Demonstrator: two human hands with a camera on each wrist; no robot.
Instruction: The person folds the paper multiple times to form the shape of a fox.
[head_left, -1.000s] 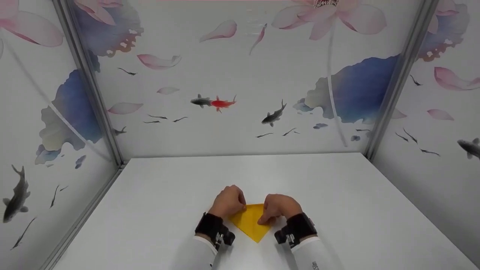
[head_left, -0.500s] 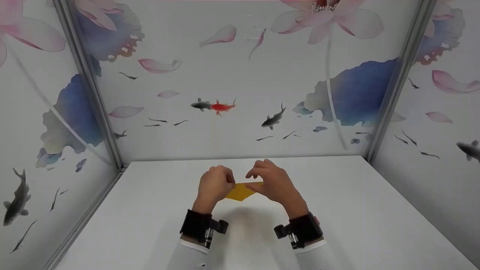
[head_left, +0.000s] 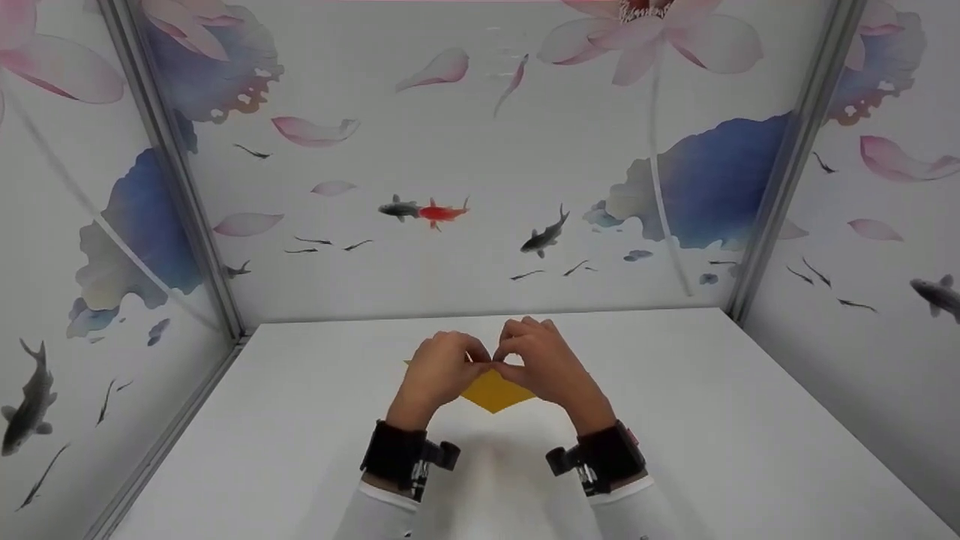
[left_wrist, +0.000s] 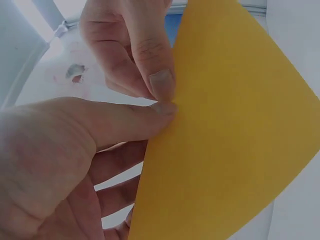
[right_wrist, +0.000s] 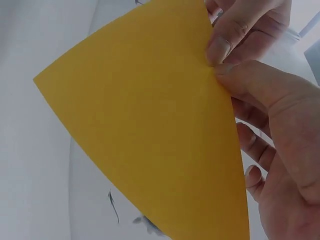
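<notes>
A sheet of yellow paper (head_left: 493,391) hangs between both hands, a corner pointing down toward the wearer. It looks triangular, with one long straight edge along the fingers. My left hand (head_left: 439,367) pinches that edge near its middle, thumb on the near face. Close beside it, my right hand (head_left: 544,364) pinches the same edge, and the two thumb tips meet. In the left wrist view the paper (left_wrist: 230,115) shows a smooth, plain face, and the left hand's other fingers go behind it. Seen from the right wrist, the paper (right_wrist: 140,110) has a slight dent at the thumbs.
A white table (head_left: 300,420) lies below the hands. Printed white panels (head_left: 337,277) with fish and lotus patterns enclose it at the back and sides, joined by grey metal posts (head_left: 787,150). Each wrist wears a black strap (head_left: 394,450) with a small camera.
Both hands have moved forward, away from the wearer, with the paper. Half a second ago the right fingers were spread at its edge; now they pinch it, and the left hand has shifted right.
</notes>
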